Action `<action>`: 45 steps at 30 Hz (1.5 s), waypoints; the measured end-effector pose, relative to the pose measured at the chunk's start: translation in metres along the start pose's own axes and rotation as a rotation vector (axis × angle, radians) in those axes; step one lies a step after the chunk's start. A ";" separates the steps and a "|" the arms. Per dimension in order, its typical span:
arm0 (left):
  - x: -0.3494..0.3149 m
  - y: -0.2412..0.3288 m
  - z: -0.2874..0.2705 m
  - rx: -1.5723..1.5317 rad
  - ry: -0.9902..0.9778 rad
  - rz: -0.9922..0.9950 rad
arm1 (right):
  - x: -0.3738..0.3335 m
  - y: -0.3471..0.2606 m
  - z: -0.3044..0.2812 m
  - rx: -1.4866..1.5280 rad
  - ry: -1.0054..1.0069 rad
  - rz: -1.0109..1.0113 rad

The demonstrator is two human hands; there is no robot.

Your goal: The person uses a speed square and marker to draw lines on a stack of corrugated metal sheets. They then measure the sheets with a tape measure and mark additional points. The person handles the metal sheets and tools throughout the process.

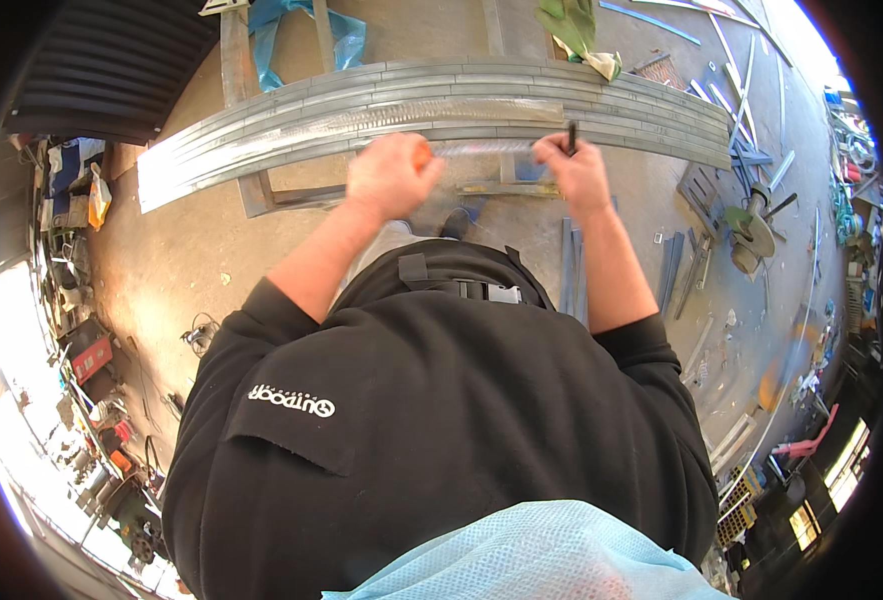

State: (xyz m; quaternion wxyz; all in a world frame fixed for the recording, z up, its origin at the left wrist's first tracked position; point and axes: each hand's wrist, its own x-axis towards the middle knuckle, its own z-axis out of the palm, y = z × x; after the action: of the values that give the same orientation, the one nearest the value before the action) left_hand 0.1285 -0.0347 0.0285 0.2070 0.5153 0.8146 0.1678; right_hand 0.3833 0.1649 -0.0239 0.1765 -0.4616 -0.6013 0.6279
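Observation:
Several long grey metal strips (pixel 311 97) lie side by side across supports in front of me. Above their near edge, my left hand (pixel 386 180) is closed around an orange tape measure (pixel 422 156), mostly hidden by the fingers. Its pale blade (pixel 486 148), blurred, stretches across to my right hand (pixel 581 178). The fingers of that hand are pinched at the blade's far end and also grip a black marker (pixel 572 136), which points upward. A shinier, narrower metal strip (pixel 441 112) lies on top of the others, just beyond the blade.
Support legs (pixel 236 60) stand beneath the strips. Blue plastic sheeting (pixel 347 42) and a green cloth (pixel 571 25) are at the far side. To the right, a machine with a round disc (pixel 751 232) stands among metal offcuts (pixel 671 270). A dark corrugated panel (pixel 111 70) is at far left.

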 end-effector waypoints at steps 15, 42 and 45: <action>0.001 -0.132 -0.013 0.291 0.275 -0.284 | 0.078 0.003 -0.050 -0.853 0.296 -0.049; -0.008 -0.155 0.002 0.298 0.452 -0.177 | 0.059 -0.021 -0.041 -1.022 0.135 -0.405; -0.008 -0.157 0.004 0.303 0.473 -0.167 | 0.059 -0.024 -0.036 -1.079 0.055 -0.413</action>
State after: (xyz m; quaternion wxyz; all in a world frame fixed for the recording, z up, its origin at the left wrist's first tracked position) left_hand 0.0126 -0.1069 -0.0499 -0.0549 0.4179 0.8956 0.1423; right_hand 0.3736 0.2378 -0.0178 0.0506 -0.3756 -0.9091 0.1728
